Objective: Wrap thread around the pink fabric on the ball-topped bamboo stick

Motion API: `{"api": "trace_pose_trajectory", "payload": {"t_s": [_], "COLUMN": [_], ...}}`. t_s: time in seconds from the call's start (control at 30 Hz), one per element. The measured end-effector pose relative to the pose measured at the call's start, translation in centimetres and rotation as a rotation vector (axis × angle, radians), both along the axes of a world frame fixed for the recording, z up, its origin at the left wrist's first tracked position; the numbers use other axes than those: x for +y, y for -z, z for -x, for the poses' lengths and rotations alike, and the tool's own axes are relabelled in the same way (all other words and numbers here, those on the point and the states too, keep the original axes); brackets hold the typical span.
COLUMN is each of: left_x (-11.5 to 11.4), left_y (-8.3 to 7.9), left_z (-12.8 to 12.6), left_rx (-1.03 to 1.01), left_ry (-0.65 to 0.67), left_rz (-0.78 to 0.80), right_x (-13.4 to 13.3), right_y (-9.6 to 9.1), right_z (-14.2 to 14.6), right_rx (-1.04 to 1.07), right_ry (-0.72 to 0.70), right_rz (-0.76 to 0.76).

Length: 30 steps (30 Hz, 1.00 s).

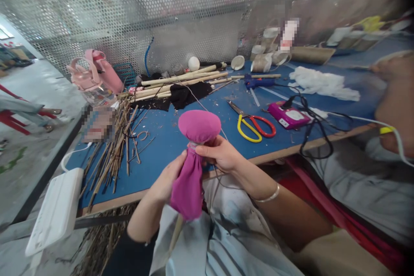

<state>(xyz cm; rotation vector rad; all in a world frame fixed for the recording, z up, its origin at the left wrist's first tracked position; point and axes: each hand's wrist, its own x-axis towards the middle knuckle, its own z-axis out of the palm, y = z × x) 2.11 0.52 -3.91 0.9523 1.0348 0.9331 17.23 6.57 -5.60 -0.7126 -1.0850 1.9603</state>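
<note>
At the far left, a white flat box (54, 211) hangs off the edge of a blue worktable (168, 138). Behind it, against a perforated metal screen, sits a pink bag (97, 73). A loose heap of thin twigs (113, 146) spreads across the left end of the table.

Just right of the twigs, in front of the table's near edge and above the person's lap, both hands hold a magenta cloth bundle (197, 155). Its top is a rounded ball, and loose fabric hangs below a neck wound with pale thread (194, 144). The left hand (168, 179) is closed around the hanging fabric from the left. A wooden stick (176, 233) pokes out beneath the fabric. The right hand (220, 153) grips the neck just under the ball, with its fingers curled tight. A silver bangle (268, 196) is on that wrist.

Behind the bundle, pale bamboo poles (181, 79) lie across a piece of black cloth (187, 94), with a white ball (194, 63) beyond them. Further right are scissors (252, 125) with yellow and red handles, then a blue glue gun (258, 82). Next comes a pink device (287, 116) trailing a black cable (313, 138), and a heap of white stuffing (323, 84). At the right edge, another person's arm (394, 108) reaches in, out of focus.
</note>
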Motion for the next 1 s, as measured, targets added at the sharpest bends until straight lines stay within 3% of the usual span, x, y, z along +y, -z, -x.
{"api": "trace_pose_trajectory", "payload": {"t_s": [0.13,0.2,0.23,0.33,0.47,0.6,0.7,0.8,1.0], "left_x": [-1.8,-2.6,-2.8,-2.5,-1.7,-1.4,-1.4,-1.4,-1.5], "left_y": [-2.2,-2.5,-2.3,-0.5,1.0,0.2,-0.3,-0.2,-0.9], "left_z": [0.3,-0.7,-1.3,-3.0,-3.1,-1.5,-0.9,-1.1,-1.4], "left_rx": [0.457,0.596,0.651,0.687,0.742,0.762,0.803,0.832,0.876], "left_ry": [-0.434,-0.537,-0.521,-0.336,-0.232,-0.190,-0.262,-0.251,-0.262], "left_rz": [-0.517,-0.659,-0.689,-0.612,-0.488,-0.449,-0.429,-0.393,-0.394], "right_x": [-0.6,-1.4,-1.9,-3.0,-3.1,-2.4,-2.5,-3.2,-3.4], "right_y": [-0.2,-0.7,-1.0,-1.6,-1.8,-1.7,-1.8,-2.2,-2.6], "right_z": [0.4,0.8,1.1,1.8,2.0,0.9,-0.1,-0.8,-0.9], "right_rx": [-0.037,-0.049,-0.052,-0.020,0.029,-0.055,-0.148,-0.145,0.058], "right_ry": [0.153,0.185,0.198,0.257,0.233,0.092,0.027,-0.057,0.000], "right_rz": [-0.030,-0.042,-0.044,-0.035,-0.048,-0.135,-0.101,-0.072,0.013]}}
